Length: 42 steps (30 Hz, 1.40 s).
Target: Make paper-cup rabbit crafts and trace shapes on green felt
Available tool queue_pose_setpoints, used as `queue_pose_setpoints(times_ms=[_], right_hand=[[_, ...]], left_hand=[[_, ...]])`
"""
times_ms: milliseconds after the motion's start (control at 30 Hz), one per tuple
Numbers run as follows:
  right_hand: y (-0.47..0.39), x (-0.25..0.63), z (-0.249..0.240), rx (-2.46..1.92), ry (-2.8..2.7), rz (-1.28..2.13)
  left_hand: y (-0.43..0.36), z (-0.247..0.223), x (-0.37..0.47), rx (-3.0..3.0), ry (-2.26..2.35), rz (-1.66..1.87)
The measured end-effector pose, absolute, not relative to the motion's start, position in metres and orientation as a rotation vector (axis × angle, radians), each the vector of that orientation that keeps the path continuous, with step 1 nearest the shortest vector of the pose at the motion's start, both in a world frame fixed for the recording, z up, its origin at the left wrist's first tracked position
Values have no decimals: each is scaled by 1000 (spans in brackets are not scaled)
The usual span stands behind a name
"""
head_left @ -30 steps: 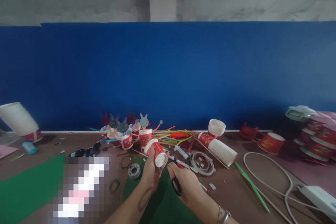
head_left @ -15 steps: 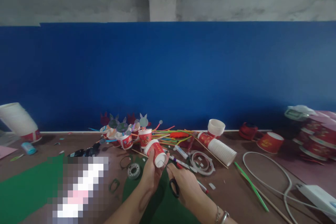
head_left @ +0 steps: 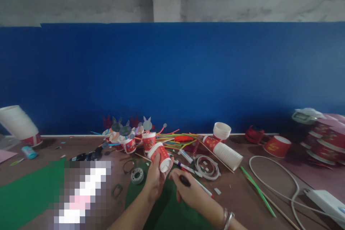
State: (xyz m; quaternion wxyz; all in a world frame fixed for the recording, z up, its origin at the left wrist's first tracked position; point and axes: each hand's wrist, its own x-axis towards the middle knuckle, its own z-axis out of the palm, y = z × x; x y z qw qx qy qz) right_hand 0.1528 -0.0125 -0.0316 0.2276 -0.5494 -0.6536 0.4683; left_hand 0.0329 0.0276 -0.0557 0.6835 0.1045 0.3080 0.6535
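A red and white paper cup (head_left: 161, 153) is tilted on its side, its white base facing me. My left hand (head_left: 155, 175) is wrapped round it from below and the left. In my right hand (head_left: 185, 187) is a pair of scissors with a black handle (head_left: 185, 180), the fingers closed over it. The thin blade points at the cup's base, where a dark line shows; I cannot tell how deep the tip sits. Behind the cup stands another red paper cup (head_left: 149, 142) with a grey rabbit-shaped cutout (head_left: 147, 124) above it.
Decorated cups (head_left: 128, 144) and colourful pipe cleaners (head_left: 167, 138) lie behind my hands. To the right are a stack of white cups (head_left: 228, 154), coiled tubing (head_left: 207, 167), a white cable (head_left: 280, 160) and a power strip (head_left: 327, 203). A tape roll (head_left: 137, 175) lies left, green sheet (head_left: 35, 190) farther left.
My right hand has turned, so the scissors' black handle now lies across the top of the hand instead of hanging below it. The cup has tilted slightly in my left hand.
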Motion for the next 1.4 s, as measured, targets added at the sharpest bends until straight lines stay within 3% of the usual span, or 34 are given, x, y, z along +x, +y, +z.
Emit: queue_pose_setpoints(times_ms=[133, 233, 333, 467, 533, 600, 767, 867, 967, 1133, 1200, 1267, 1400], right_hand=[[2, 158, -22, -1342, -1193, 2139], [4, 160, -22, -1295, -1107, 2227], [-3, 157, -30, -1429, -1520, 1765], [-16, 151, -41, -1641, -2057, 664], [-19, 148, -40, -1721, -2108, 495], [-18, 148, -36, -1664, -2044, 728], [-4, 157, -24, -1380, -1326, 1985], [3, 162, -21, -1219, -1062, 2288], [-2, 159, -23, -1397, -1377, 1958], [-17, 150, -35, -1719, -2090, 620], [-19, 149, -36, -1713, -2140, 506], [-18, 151, -33, -1624, -2067, 795], [-7, 156, -20, -1440, -1425, 1865]], left_hand=[[29, -60, 32, 268, 724, 1445], [29, -60, 32, 300, 728, 1444], [29, -61, 32, 304, 709, 1462], [27, -62, 31, 343, 674, 1470], [27, -62, 31, 347, 678, 1476], [27, -61, 31, 331, 681, 1481], [28, -61, 33, 319, 684, 1479], [30, -63, 32, 350, 691, 1483], [28, -63, 32, 339, 690, 1484], [24, -59, 31, 347, 709, 1465], [23, -59, 32, 350, 707, 1472], [25, -60, 32, 340, 676, 1483], [28, -62, 33, 345, 693, 1486]])
